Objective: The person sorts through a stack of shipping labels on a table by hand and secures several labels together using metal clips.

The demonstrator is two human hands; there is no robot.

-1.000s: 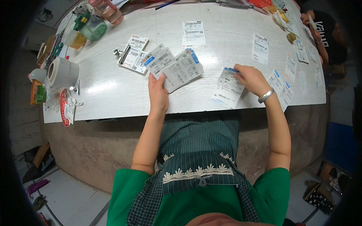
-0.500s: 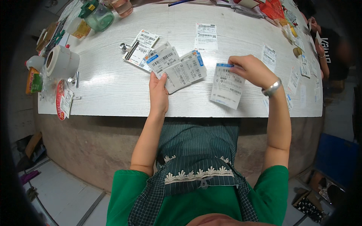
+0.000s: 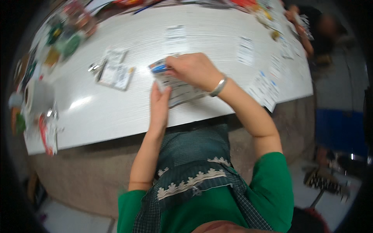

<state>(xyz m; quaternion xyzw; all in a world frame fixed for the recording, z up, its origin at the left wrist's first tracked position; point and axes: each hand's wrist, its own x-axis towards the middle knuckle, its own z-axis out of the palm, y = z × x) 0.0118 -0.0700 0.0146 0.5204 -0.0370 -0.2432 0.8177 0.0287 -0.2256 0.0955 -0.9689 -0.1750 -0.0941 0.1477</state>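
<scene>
My left hand point(image 3: 158, 104) is closed on the near left edge of a bundle of printed shipping labels point(image 3: 180, 93), thumb on top, just above the table's front edge. Over the bundle, my right hand point(image 3: 196, 70) pinches the blue-banded end of the top label; its fingers cover part of the print. Motion blurs the labels, so I cannot tell how far the pinched one is lifted. Left of my hands lies another stack of labels point(image 3: 116, 73) with a metal bulldog clip point(image 3: 95, 68) at its left side.
Loose labels point(image 3: 264, 91) lie by the front right edge, others point(image 3: 245, 50) farther back. A paper roll point(image 3: 39, 95), a red tag point(image 3: 46, 134) and jars point(image 3: 68, 44) stand or lie along the left. Across the table's right side, a person's arm point(image 3: 305, 39) reaches in.
My right hand has moved left from beside the bundle onto it, and the separate label it held is gone from there. Labels show at the front right. The whole view has turned and blurred.
</scene>
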